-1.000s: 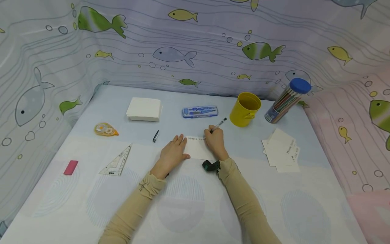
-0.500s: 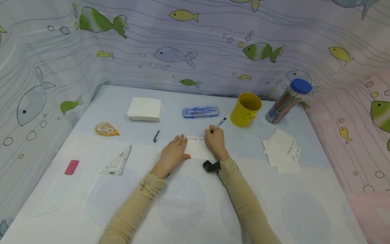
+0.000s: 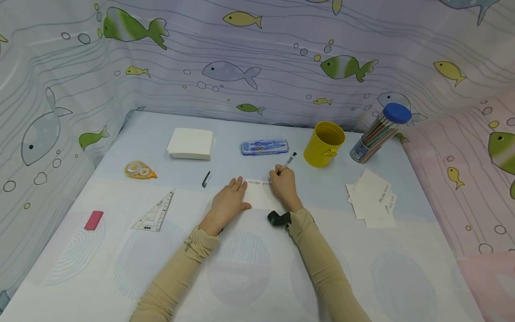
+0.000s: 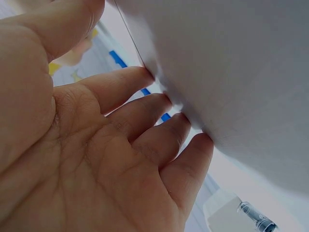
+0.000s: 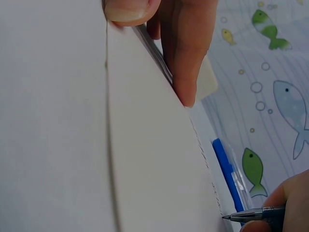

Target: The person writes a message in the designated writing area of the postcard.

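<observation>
A white card (image 3: 259, 197) lies on the table in front of me, with a line of small writing along its far edge. My left hand (image 3: 229, 199) lies flat with straight fingers pressing the card's left side; the fingertips (image 4: 159, 96) meet the card's edge in the left wrist view. My right hand (image 3: 283, 185) grips a pen (image 3: 287, 163) with its tip on the card's far right corner. The right wrist view shows the pen tip (image 5: 227, 217) touching the card (image 5: 154, 169) at the end of the written line.
A pen cap (image 3: 206, 179) lies left of the card. Farther back are a white paper stack (image 3: 190, 143), a blue geometry case (image 3: 264, 147), a yellow cup (image 3: 323, 144) and a pencil tube (image 3: 380, 132). Written cards (image 3: 372, 199) lie right. Tape, set square and pink eraser sit left.
The pen's upper end has tilted slightly left and up as the right hand writes. The left hand and the card have stayed in place.
</observation>
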`<state>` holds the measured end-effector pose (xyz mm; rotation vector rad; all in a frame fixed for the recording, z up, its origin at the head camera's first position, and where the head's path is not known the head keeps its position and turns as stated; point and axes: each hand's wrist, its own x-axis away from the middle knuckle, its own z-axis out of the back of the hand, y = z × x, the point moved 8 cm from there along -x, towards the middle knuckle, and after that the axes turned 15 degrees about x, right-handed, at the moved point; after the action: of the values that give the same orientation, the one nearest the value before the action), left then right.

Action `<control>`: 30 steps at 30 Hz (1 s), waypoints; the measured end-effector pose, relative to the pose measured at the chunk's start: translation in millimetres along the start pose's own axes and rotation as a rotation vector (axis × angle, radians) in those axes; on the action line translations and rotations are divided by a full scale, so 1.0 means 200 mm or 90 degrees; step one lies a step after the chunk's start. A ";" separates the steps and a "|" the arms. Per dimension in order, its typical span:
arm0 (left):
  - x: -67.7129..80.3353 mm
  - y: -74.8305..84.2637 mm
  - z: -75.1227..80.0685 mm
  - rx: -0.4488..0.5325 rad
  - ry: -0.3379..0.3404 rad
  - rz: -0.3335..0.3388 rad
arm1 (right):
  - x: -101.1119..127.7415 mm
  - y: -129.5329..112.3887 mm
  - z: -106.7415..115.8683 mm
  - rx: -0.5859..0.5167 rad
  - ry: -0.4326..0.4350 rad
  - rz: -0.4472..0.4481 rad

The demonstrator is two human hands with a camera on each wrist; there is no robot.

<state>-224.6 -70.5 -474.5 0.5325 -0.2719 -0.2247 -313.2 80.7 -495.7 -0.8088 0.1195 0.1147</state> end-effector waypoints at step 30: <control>-0.01 0.00 -0.01 -0.006 0.003 -0.005 | 0.00 0.03 0.00 -0.049 0.010 -0.015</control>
<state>-226.3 -69.8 -476.7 0.5250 -0.2647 -0.2328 -314.2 84.2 -500.1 -0.8872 0.1214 0.0906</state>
